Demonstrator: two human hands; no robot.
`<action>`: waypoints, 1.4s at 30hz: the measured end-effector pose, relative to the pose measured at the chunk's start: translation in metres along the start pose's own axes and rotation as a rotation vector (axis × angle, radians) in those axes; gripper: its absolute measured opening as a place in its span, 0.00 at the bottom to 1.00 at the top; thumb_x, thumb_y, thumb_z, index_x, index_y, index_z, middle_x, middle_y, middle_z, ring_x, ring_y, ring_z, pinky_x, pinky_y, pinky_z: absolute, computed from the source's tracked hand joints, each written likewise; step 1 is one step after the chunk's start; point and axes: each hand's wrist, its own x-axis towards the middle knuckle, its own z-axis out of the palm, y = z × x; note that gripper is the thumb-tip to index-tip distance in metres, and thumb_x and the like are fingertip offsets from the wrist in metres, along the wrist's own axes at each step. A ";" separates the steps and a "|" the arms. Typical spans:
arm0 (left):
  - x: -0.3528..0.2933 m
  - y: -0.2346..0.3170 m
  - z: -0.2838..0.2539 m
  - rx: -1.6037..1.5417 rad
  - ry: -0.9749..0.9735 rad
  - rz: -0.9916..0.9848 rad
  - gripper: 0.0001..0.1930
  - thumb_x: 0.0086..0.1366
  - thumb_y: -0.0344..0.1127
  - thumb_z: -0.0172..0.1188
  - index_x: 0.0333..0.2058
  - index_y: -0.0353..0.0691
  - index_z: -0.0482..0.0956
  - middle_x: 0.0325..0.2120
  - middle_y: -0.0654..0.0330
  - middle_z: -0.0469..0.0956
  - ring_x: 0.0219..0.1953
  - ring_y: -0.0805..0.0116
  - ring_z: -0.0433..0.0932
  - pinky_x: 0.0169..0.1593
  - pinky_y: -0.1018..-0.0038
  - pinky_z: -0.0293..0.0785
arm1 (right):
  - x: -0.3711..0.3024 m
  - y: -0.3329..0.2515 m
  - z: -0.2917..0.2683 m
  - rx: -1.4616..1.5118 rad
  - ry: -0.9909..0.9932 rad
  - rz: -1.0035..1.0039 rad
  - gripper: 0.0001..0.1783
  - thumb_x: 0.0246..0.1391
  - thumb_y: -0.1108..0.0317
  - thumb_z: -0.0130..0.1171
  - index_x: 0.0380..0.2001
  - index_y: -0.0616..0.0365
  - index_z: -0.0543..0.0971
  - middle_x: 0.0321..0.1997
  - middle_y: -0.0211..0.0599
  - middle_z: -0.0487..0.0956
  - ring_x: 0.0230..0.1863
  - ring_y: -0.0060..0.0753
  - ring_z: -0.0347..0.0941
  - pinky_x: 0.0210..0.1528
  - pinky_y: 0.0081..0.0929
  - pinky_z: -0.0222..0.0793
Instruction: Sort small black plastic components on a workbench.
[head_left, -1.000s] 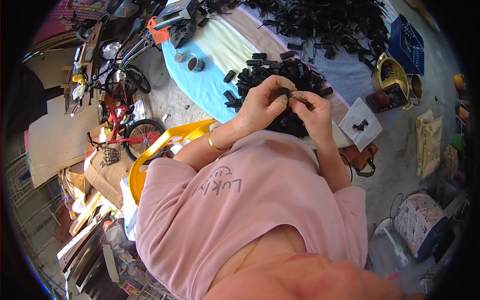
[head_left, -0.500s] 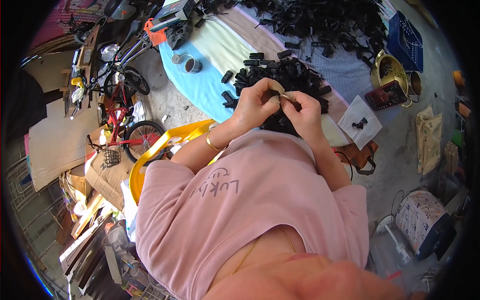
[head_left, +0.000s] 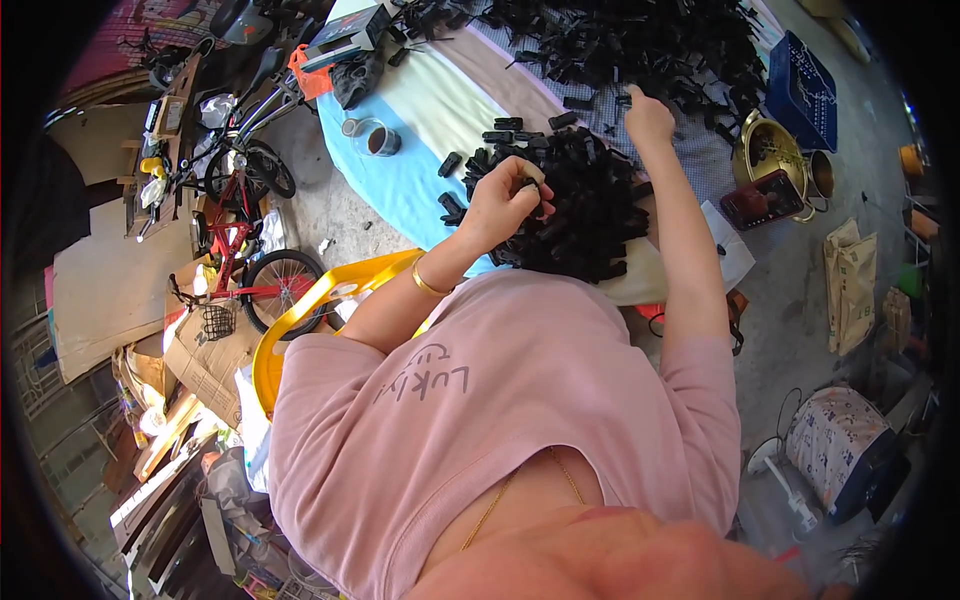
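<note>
My left hand is closed in a pinch above the near heap of small black plastic pieces. Something dark shows at its fingertips, too small to name. My right hand is stretched out to the edge of the larger far heap of black pieces. Its fingers are drawn together beside a small dark piece, partly hidden by them, whose kind I cannot make out. Both heaps lie on a striped cloth, the far one partly on a checked part.
At the right are a blue basket, a brass-coloured pot, a phone and a white paper sheet. A cup of dark liquid stands at the left. A yellow chair and red bicycle are farther left.
My hands were together over the near heap and have parted. The right one has reached forward to the far heap; the left has stayed nearly in place.
</note>
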 end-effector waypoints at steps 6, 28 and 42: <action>0.004 -0.005 -0.004 0.385 -0.081 -0.007 0.11 0.55 0.25 0.48 0.38 0.34 0.69 0.37 0.53 0.72 0.35 0.67 0.75 0.39 0.76 0.72 | -0.001 0.012 0.001 -0.133 -0.004 -0.132 0.12 0.42 0.63 0.54 0.29 0.61 0.75 0.31 0.46 0.77 0.34 0.48 0.75 0.36 0.38 0.70; 0.000 0.030 0.018 -0.030 -0.055 0.114 0.16 0.54 0.24 0.58 0.43 0.31 0.71 0.37 0.59 0.74 0.39 0.74 0.73 0.45 0.78 0.70 | -0.158 -0.078 -0.092 1.506 -0.135 0.076 0.12 0.46 0.75 0.59 0.37 0.63 0.75 0.28 0.24 0.74 0.25 0.11 0.66 0.26 0.08 0.60; -0.001 0.031 -0.004 -0.323 -0.512 -0.149 0.09 0.52 0.25 0.61 0.30 0.34 0.69 0.29 0.58 0.75 0.33 0.69 0.76 0.40 0.78 0.71 | -0.156 -0.071 -0.119 1.237 -0.351 -0.483 0.12 0.45 0.76 0.59 0.37 0.65 0.75 0.27 0.31 0.72 0.29 0.18 0.71 0.34 0.12 0.65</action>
